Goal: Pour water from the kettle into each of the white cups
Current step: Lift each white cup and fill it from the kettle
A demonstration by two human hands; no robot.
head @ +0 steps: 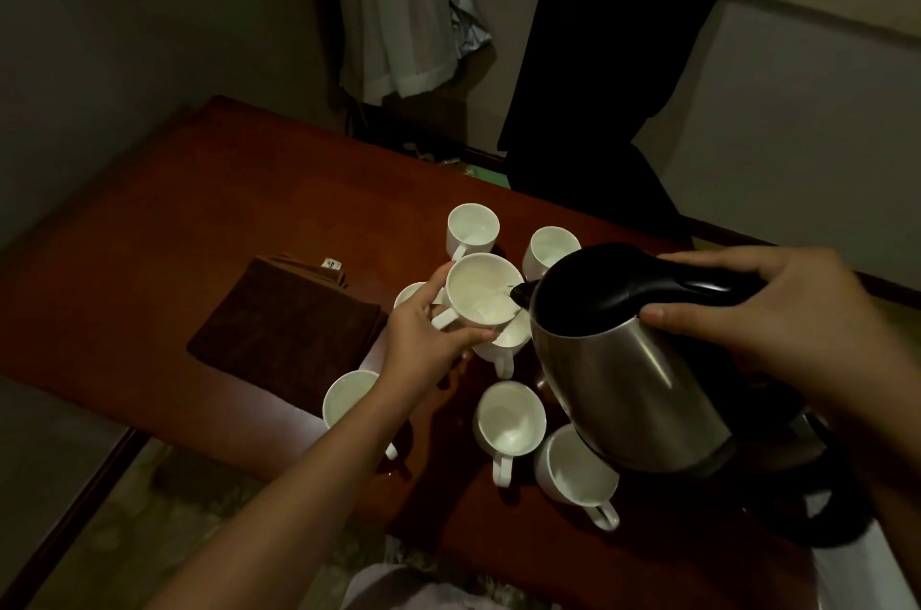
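At the left of the reddish bench point(149, 220) we see a folded brown cloth point(284, 330) with a small white tag point(331, 263) whose print we cannot read. Our left hand point(423, 335) grips a raised white cup point(481, 293) above the other white cups point(508, 417). Our right hand point(777, 310) grips the kettle point(633, 370) by its black handle, tilted, spout at that cup's rim.

Head view, steeply down, near table point(149, 230)
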